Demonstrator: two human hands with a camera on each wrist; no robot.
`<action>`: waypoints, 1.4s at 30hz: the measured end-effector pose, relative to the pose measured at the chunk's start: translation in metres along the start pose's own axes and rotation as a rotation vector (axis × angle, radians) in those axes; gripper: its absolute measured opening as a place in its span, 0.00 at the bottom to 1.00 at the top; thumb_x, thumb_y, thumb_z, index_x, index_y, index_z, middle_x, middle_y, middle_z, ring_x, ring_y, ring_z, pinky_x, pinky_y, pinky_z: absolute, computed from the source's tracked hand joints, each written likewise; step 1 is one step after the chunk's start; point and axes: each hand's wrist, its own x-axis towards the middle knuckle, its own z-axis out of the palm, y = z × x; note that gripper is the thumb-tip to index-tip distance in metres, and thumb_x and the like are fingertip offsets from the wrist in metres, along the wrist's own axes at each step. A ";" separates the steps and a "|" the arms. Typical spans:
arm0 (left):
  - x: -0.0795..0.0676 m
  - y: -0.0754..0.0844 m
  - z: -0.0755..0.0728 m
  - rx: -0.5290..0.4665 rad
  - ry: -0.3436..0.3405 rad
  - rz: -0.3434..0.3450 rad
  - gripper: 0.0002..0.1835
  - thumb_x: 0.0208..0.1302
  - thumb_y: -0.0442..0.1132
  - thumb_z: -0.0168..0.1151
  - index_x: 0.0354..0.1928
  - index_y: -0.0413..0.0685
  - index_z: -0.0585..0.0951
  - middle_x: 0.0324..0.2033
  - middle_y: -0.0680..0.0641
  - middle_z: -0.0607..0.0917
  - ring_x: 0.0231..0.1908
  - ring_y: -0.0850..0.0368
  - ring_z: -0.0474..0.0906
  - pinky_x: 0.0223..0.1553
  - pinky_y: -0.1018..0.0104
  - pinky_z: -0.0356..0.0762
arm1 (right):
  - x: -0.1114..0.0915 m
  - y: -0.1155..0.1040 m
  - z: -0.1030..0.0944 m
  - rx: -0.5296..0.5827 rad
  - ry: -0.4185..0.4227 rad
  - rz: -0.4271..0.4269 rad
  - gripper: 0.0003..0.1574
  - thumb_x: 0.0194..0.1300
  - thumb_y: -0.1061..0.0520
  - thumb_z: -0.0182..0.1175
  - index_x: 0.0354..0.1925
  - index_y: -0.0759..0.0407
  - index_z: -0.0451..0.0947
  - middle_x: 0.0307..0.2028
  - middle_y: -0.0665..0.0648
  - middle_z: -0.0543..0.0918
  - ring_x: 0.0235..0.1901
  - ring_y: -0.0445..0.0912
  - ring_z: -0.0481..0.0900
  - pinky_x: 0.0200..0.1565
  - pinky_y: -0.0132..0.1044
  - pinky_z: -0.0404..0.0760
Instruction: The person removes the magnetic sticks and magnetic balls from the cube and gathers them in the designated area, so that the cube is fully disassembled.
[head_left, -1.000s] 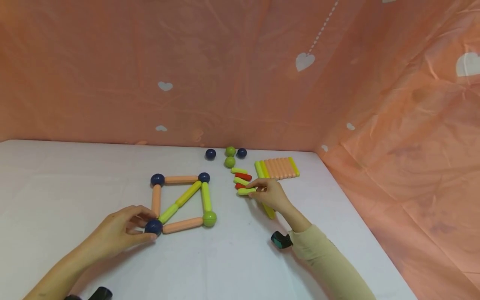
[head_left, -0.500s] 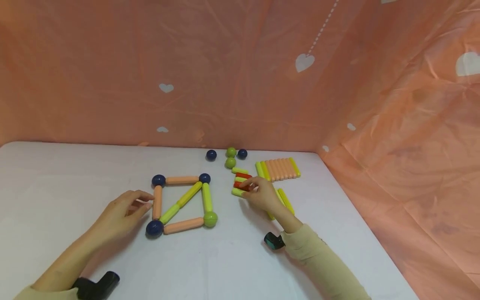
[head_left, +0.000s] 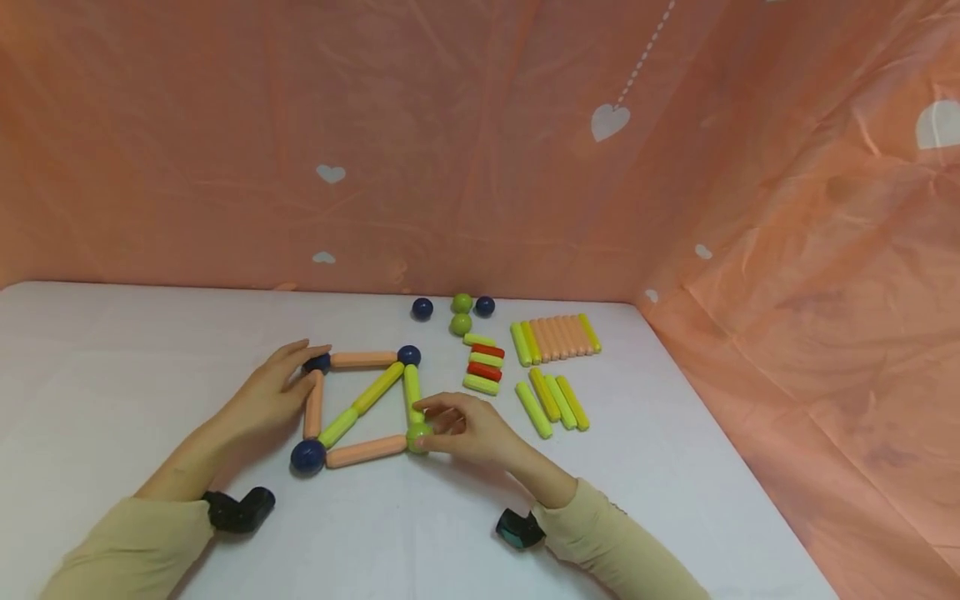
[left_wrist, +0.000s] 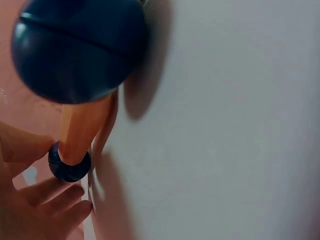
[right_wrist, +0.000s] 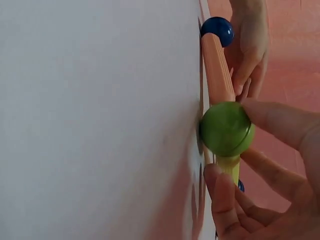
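A flat frame of sticks and balls lies on the white table. Its far-left dark blue ball (head_left: 318, 362) sits between the thumb and fingers of my left hand (head_left: 273, 387), which grips it. My right hand (head_left: 468, 429) holds the green ball (right_wrist: 226, 129) at the near-right corner, thumb on one side and fingers on the other. Peach sticks (head_left: 367, 451) form three sides, and a light green stick (head_left: 412, 392) forms the right side. A yellow and light green diagonal (head_left: 378, 388) runs from the near-left dark blue ball (head_left: 308, 457) to the far-right dark blue ball (head_left: 408, 356).
Loose blue and green balls (head_left: 461, 324) stand at the back. Right of the frame lie short red and green sticks (head_left: 485, 372), a row of peach and yellow sticks (head_left: 558, 337), and several loose green and yellow sticks (head_left: 544, 393). An orange cloth (head_left: 480, 167) hangs behind.
My left hand has moved from the near-left ball up to the far-left ball. My right hand has left the short sticks, now lined up, and come left to the green ball.
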 end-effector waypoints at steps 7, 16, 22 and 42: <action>-0.004 -0.003 -0.001 0.027 0.041 0.035 0.21 0.70 0.35 0.52 0.62 0.32 0.70 0.59 0.25 0.68 0.59 0.28 0.64 0.57 0.34 0.64 | 0.005 -0.004 0.001 -0.033 -0.006 -0.013 0.25 0.59 0.56 0.68 0.55 0.57 0.78 0.46 0.54 0.83 0.42 0.46 0.78 0.42 0.27 0.78; -0.034 -0.008 -0.009 0.132 0.058 -0.008 0.21 0.67 0.41 0.59 0.57 0.35 0.75 0.48 0.27 0.74 0.46 0.34 0.74 0.44 0.38 0.74 | 0.009 -0.010 0.007 -0.108 0.144 -0.001 0.20 0.61 0.56 0.65 0.52 0.58 0.79 0.47 0.56 0.81 0.44 0.47 0.77 0.45 0.35 0.77; -0.051 -0.010 -0.011 0.142 0.043 -0.002 0.20 0.64 0.40 0.63 0.55 0.38 0.77 0.43 0.32 0.75 0.41 0.40 0.76 0.39 0.43 0.76 | -0.003 -0.039 0.034 -0.191 0.104 -0.095 0.27 0.56 0.48 0.70 0.53 0.54 0.79 0.49 0.52 0.77 0.46 0.43 0.73 0.47 0.32 0.75; -0.063 -0.001 -0.006 0.106 0.101 0.002 0.14 0.61 0.33 0.65 0.49 0.41 0.82 0.43 0.34 0.74 0.40 0.37 0.80 0.43 0.39 0.76 | -0.005 -0.040 0.045 -0.278 -0.076 -0.116 0.22 0.56 0.51 0.70 0.50 0.50 0.81 0.45 0.46 0.76 0.38 0.33 0.70 0.40 0.22 0.69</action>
